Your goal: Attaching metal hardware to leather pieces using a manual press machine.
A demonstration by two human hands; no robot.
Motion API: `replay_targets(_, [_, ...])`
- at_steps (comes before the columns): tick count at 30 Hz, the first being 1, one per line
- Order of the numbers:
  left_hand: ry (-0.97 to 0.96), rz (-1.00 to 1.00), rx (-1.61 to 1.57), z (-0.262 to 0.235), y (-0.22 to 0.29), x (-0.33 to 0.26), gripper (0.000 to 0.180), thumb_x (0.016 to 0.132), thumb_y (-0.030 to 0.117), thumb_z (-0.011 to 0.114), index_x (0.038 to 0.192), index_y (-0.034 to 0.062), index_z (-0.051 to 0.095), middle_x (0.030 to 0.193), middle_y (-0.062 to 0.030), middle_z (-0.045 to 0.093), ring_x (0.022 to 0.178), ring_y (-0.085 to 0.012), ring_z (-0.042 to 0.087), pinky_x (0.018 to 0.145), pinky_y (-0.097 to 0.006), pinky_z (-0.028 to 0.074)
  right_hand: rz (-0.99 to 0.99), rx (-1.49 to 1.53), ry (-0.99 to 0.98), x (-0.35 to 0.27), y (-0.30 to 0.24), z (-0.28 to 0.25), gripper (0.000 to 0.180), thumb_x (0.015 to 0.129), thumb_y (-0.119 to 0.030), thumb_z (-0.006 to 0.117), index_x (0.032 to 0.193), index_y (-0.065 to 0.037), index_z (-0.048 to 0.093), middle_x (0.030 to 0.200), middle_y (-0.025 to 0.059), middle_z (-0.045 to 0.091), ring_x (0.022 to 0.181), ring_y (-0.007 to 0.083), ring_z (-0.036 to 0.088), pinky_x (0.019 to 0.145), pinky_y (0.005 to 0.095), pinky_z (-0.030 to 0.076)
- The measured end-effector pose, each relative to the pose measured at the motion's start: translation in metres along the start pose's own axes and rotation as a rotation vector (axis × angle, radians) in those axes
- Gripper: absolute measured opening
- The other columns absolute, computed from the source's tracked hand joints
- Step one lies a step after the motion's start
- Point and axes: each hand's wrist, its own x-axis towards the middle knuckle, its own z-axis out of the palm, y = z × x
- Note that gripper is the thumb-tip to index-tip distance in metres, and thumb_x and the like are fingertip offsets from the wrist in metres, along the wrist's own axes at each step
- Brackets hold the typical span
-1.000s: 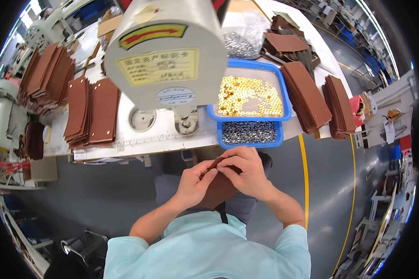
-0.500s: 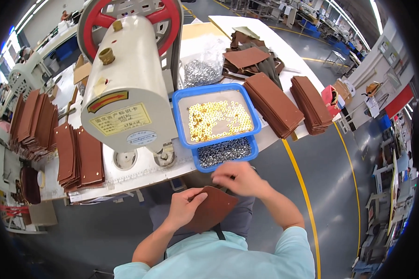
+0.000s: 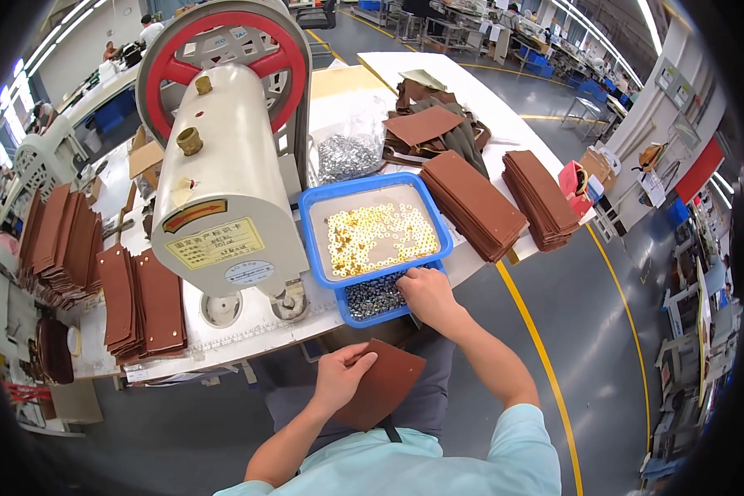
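Note:
Over my lap, my left hand (image 3: 341, 379) pinches a brown leather piece (image 3: 386, 382) along its upper left edge. A small hole or stud shows near that piece's right corner. My right hand (image 3: 427, 296) reaches into the right end of a lower blue tray (image 3: 351, 322) of dark silvery metal fasteners (image 3: 378, 296). Its fingers are drawn together, and the tips are hidden, so what they hold cannot be made out. An upper blue tray (image 3: 307, 223) overlaps the lower one and holds gold ring-shaped fasteners (image 3: 380, 236).
A cream press machine (image 3: 219, 165) with a red wheel (image 3: 169, 70) stands left of the trays. Stacked brown leather pieces lie at the left (image 3: 132, 302) and right (image 3: 475, 207). Behind the trays are a clear bag of metal parts (image 3: 351, 157) and a leather heap (image 3: 426, 124).
My right hand has moved from above the leather piece up and forward into the lower tray. My left hand keeps its hold on the leather piece. The view has shifted slightly.

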Motion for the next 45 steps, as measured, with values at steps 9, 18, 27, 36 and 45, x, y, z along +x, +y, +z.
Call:
replay_targets(9, [-0.009, -0.008, 0.022, 0.006, -0.006, 0.009, 0.021, 0.095, 0.013, 0.074, 0.109, -0.0012, 0.077, 0.095, -0.0056, 0.077, 0.083, -0.0079, 0.068, 0.075, -0.024, 0.055, -0.002, 0.067, 0.123, 0.001, 0.002, 0.004, 0.008, 0.083, -0.012, 0.069, 0.078, -0.006, 0.068, 0.080, 0.0119, 0.065, 0.079, 0.0319, 0.068, 0.070, 0.0436, 0.054])
replay_targets(18, [0.018, 0.052, 0.120, 0.002, -0.007, 0.003, 0.019, 0.094, 0.012, 0.073, 0.109, 0.0013, 0.076, 0.096, -0.0062, 0.077, 0.084, -0.0103, 0.069, 0.078, -0.027, 0.055, -0.005, 0.148, 0.155, -0.006, -0.006, -0.004, 0.008, 0.083, -0.015, 0.071, 0.085, -0.008, 0.076, 0.080, 0.0093, 0.066, 0.074, 0.0296, 0.067, 0.068, 0.0435, 0.054])
replay_targets(27, [-0.030, 0.614, 0.399, -0.010, 0.015, -0.015, 0.018, 0.086, 0.000, 0.073, 0.104, 0.0042, 0.074, 0.097, -0.0098, 0.073, 0.089, -0.0263, 0.070, 0.078, -0.034, 0.056, 0.381, 1.121, 0.058, -0.036, -0.048, -0.053, 0.015, 0.086, -0.002, 0.079, 0.100, 0.000, 0.077, 0.086, 0.0031, 0.074, 0.073, 0.0063, 0.065, 0.068, 0.0225, 0.055])
replay_targets(36, [-0.017, 1.169, 0.524, -0.021, 0.025, -0.018, 0.034, 0.067, 0.001, 0.085, 0.098, 0.0069, 0.071, 0.094, -0.0048, 0.075, 0.076, -0.0212, 0.071, 0.062, -0.029, 0.059, 0.518, 1.842, -0.769, -0.053, -0.073, -0.081, 0.010, 0.084, 0.003, 0.078, 0.095, 0.003, 0.078, 0.090, 0.0079, 0.068, 0.068, 0.0112, 0.059, 0.055, 0.0239, 0.043])
replay_targets(45, [-0.017, 1.259, 0.562, -0.020, 0.017, -0.021, 0.023, 0.071, 0.006, 0.083, 0.092, 0.0067, 0.074, 0.093, -0.0039, 0.072, 0.076, -0.0201, 0.070, 0.060, -0.028, 0.059, 0.594, 1.955, -0.926, -0.066, -0.071, -0.054, 0.013, 0.081, 0.006, 0.078, 0.093, 0.003, 0.078, 0.092, 0.0108, 0.072, 0.085, 0.0171, 0.066, 0.076, 0.0292, 0.053])
